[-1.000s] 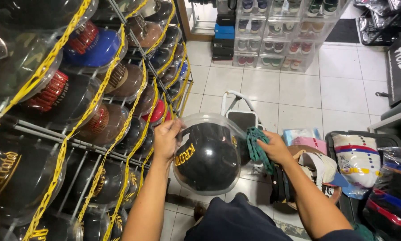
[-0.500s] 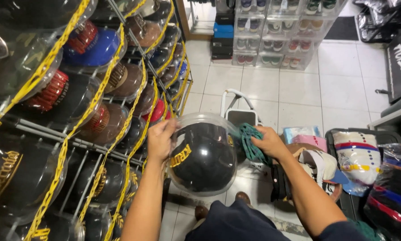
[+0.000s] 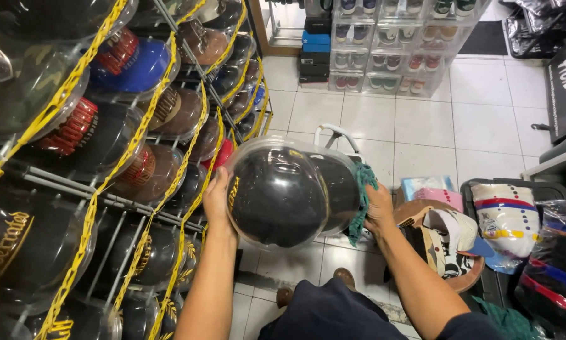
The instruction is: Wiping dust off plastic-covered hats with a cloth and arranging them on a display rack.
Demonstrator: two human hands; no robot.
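Observation:
I hold a clear plastic cap case (image 3: 289, 192) with a black cap with gold lettering inside, raised in front of me. My left hand (image 3: 218, 200) grips its left rim. My right hand (image 3: 378, 211) presses a green cloth (image 3: 362, 198) against the case's right side. The case hangs over the tiled floor, close to the rack.
A metal rack (image 3: 106, 195) at left holds several caps in clear cases behind yellow straps. A white step stool (image 3: 336, 133) stands behind the case. Loose caps (image 3: 449, 236) and bagged caps (image 3: 506, 217) pile at right. Clear shoe boxes (image 3: 383, 44) line the far wall.
The case has come up closer to my head and turned its top toward me. My right hand with the cloth has slid along its right side.

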